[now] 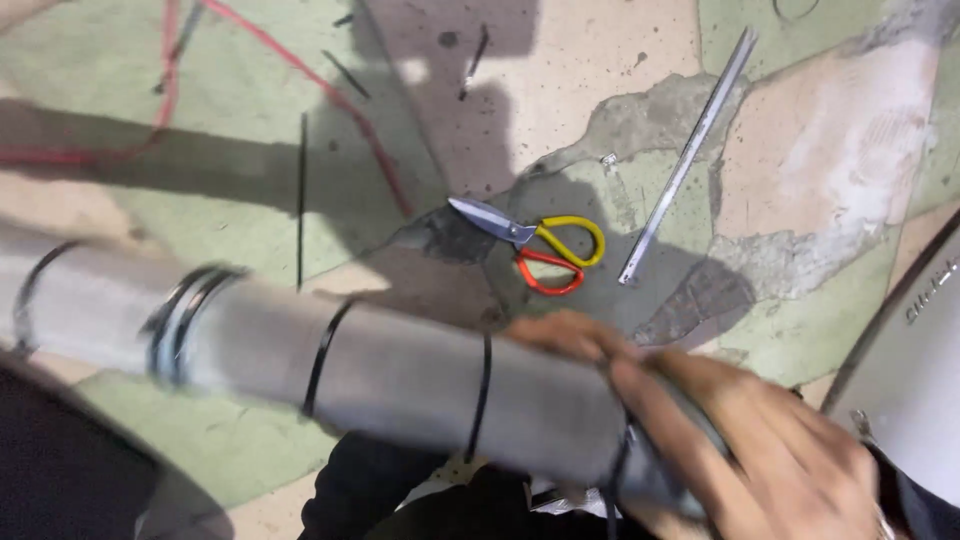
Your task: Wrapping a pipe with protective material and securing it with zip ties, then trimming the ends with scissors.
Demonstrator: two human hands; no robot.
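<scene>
We look down at a patched floor (250, 190) of pale green and beige with cracked grey cement. Across the lower frame, above the person's dark-clothed lap, lies a long grey tube of rolled metal mesh (400, 375), running from the left edge to the lower right. We judge it light for its size, stiff enough to keep its round shape yet springy, and likely to dent if squeezed; its cut edges may be sharp. Black cable ties (325, 355) ring it at intervals, and those bands look to us like the safest places to grip, with a hand cupped around the body rather than at the open end.

At the tube's right end, the right hand (790, 450) wraps over the mesh, fingers curled and blurred. The left hand (570, 335) shows only partly behind the tube, fingertips pressed at the same end, beside a black tie (615, 470); we cannot tell what either pinches.

On the floor beyond lie a thin metal strip (690, 150), a red cord (340, 105), scissors (530, 245) with one yellow and one red handle, and loose black ties (301, 200). A pale curved object (915, 370) fills the right edge.
</scene>
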